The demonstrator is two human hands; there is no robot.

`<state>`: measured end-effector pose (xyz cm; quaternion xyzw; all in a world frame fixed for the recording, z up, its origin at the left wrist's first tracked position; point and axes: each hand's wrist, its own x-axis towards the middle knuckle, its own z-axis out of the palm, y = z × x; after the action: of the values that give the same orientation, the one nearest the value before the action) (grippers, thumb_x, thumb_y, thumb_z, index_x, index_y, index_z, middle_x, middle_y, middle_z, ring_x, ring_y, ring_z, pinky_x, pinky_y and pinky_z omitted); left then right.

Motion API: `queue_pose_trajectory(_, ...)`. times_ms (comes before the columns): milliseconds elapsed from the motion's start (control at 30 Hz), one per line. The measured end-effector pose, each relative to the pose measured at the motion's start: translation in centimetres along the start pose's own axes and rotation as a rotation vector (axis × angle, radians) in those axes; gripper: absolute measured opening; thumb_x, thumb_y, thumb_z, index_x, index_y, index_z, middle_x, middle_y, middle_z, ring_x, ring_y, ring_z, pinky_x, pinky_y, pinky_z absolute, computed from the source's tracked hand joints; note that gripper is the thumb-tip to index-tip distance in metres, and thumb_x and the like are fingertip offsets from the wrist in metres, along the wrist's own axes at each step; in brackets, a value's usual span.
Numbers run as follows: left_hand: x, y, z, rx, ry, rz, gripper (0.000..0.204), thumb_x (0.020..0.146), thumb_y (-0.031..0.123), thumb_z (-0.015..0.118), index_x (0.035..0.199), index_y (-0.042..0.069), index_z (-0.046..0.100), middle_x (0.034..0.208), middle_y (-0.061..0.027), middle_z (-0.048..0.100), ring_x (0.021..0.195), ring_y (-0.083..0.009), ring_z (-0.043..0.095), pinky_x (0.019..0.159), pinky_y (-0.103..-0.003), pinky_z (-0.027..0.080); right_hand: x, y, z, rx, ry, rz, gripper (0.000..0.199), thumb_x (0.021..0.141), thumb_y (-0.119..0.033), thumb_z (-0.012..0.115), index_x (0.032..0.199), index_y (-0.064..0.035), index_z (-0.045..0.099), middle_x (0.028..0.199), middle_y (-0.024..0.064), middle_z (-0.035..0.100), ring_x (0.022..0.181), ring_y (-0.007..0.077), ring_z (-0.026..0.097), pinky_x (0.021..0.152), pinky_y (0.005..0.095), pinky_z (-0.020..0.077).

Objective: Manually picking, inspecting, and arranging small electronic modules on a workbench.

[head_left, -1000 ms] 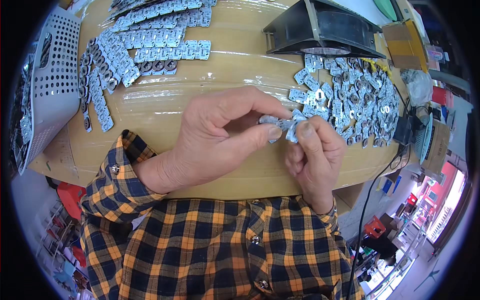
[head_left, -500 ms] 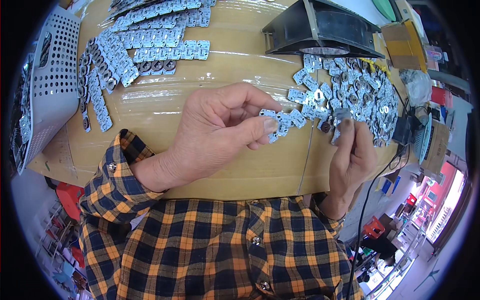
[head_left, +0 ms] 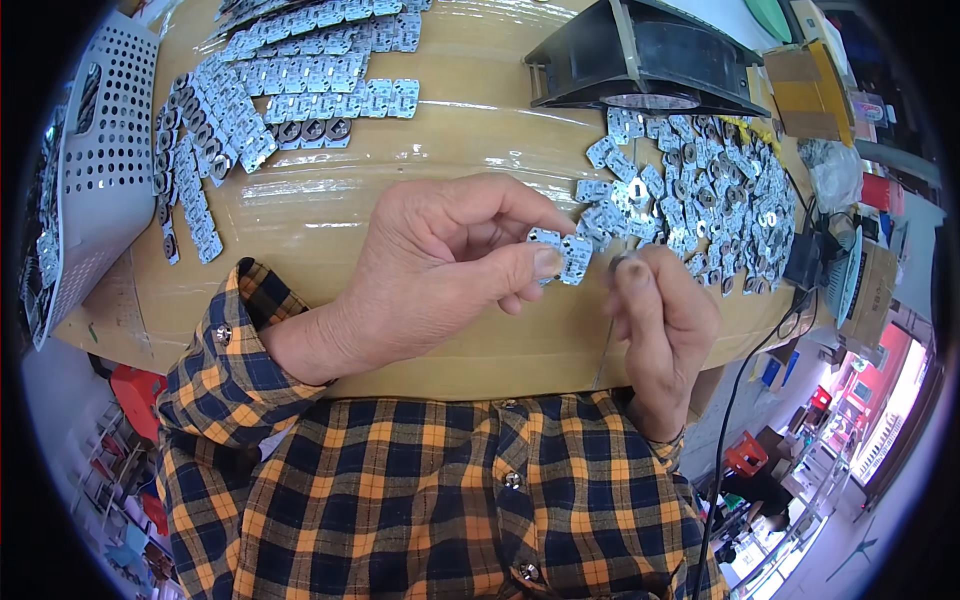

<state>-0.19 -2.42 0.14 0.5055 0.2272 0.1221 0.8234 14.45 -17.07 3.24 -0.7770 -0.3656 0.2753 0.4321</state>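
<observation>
My left hand (head_left: 455, 260) pinches a short strip of small white circuit boards (head_left: 574, 260) between thumb and fingers, held over the table. Close to the strip's right end, my right hand (head_left: 665, 325) is closed, thumb against forefinger, on a small piece smeared by motion that looks like another circuit board (head_left: 622, 260). A gap shows between the held strip and that piece. Behind my right hand lies a loose heap of circuit boards (head_left: 700, 190), some with dark round parts facing up.
Joined rows of boards (head_left: 345, 103) lie at the back left of the cardboard-covered table (head_left: 400, 165). A grey perforated basket (head_left: 112, 160) stands at the left edge. At the back right are a black fan-like housing (head_left: 690, 60) and a cardboard box (head_left: 800, 90). A black cable (head_left: 722, 440) hangs at right.
My right hand has moved left from the heap's near edge toward my left hand, bringing the small piece with it. The strip in my left hand has turned slightly and its right end sits lower.
</observation>
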Motion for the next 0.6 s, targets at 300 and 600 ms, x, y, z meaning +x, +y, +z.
queue_pose_trajectory(300,-0.1,0.4,-0.6,0.008,-0.127,0.033,0.017,0.09,0.002,0.066,0.106,-0.003,0.066,0.091,-0.0066,0.068,0.073,-0.0074,0.065,0.06,-0.019,0.054,0.2,0.1,0.5,0.162,-0.212,-0.142,0.03,0.097,-0.019,0.055,0.076,0.0027,0.059,0.065,0.0027,0.056,0.051,0.005,0.046,0.046,0.0209,0.0329)
queue_pose_trajectory(600,-0.2,-0.2,-0.4,-0.019,-0.142,0.121,0.017,0.089,0.003,0.067,0.105,-0.003,0.066,0.091,-0.0067,0.069,0.073,-0.0069,0.065,0.061,-0.018,0.054,0.4,0.2,0.8,0.042,-0.166,-0.256,0.032,0.097,-0.022,0.054,0.08,0.004,0.061,0.062,0.0028,0.055,0.047,0.006,0.046,0.045,0.0219,0.0329)
